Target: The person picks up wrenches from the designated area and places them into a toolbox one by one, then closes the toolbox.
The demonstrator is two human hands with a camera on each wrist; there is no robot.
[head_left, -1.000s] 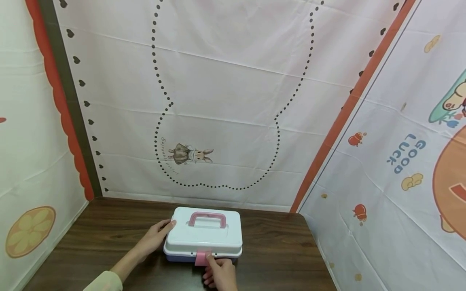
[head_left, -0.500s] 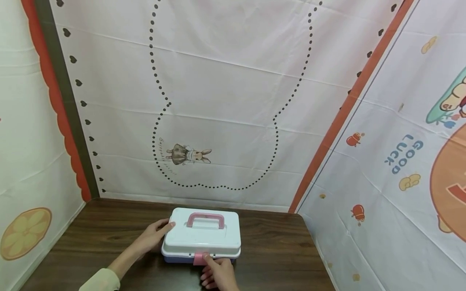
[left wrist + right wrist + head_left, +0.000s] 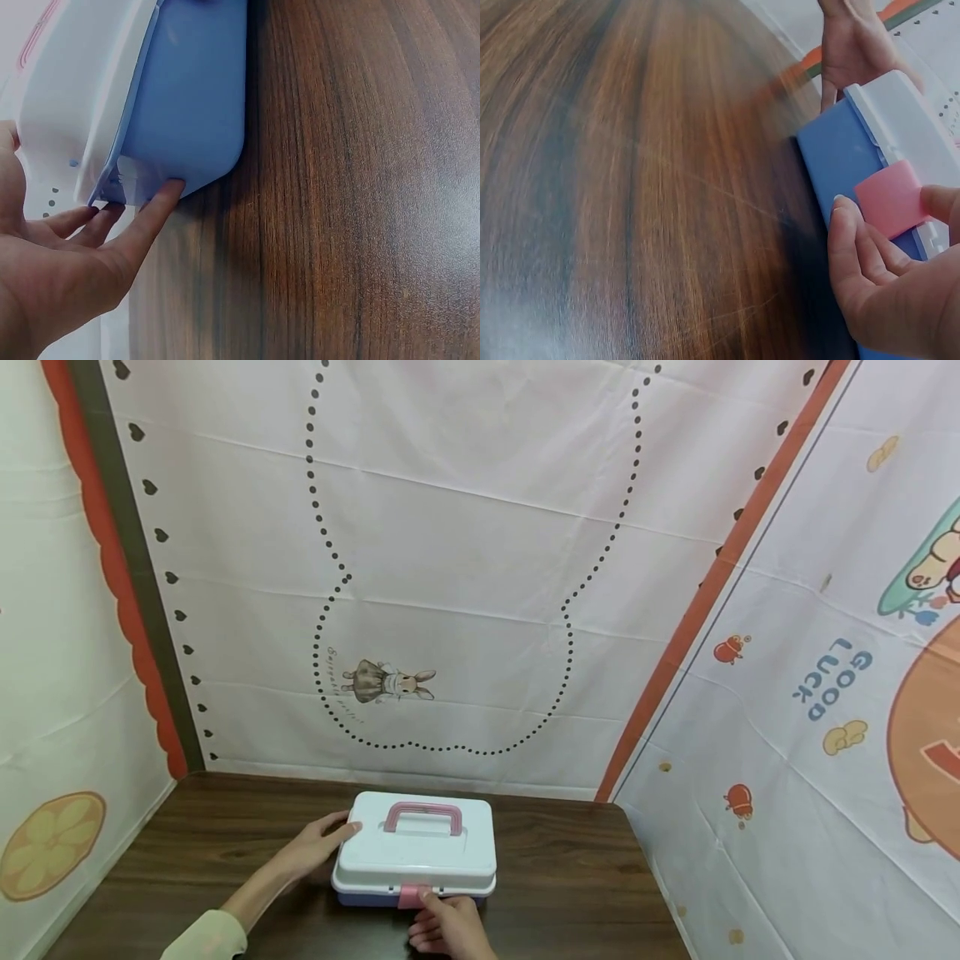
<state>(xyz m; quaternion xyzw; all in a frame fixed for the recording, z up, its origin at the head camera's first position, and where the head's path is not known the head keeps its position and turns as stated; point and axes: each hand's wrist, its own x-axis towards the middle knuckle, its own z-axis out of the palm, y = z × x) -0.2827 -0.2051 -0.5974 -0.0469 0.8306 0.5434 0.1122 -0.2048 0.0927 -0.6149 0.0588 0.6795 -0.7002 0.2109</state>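
A storage box with a white lid (image 3: pixel 420 852), a blue base (image 3: pixel 195 82) and a pink carrying handle (image 3: pixel 423 817) stands on the table. My left hand (image 3: pixel 311 850) holds its left end, thumb on the lid's edge and fingertips against the end wall and base. At the front, a pink latch (image 3: pixel 891 199) lies across the seam between lid and base. The thumb of my right hand (image 3: pixel 453 927) presses on this latch, with the fingers bent below and beside it. Whether the latch is fastened I cannot tell. The lid sits down on the base.
The dark wood-grain table (image 3: pixel 570 885) extends on both sides of the box. Close behind it hangs a white printed cloth (image 3: pixel 465 693). More printed cloths, a left one (image 3: pixel 60 710) and a right one (image 3: pixel 712 827), border the table's sides.
The head view has shifted slightly. The left hand stays at the box's end and the right thumb on the latch, while the right fingers have moved slightly left. The lid remains down.
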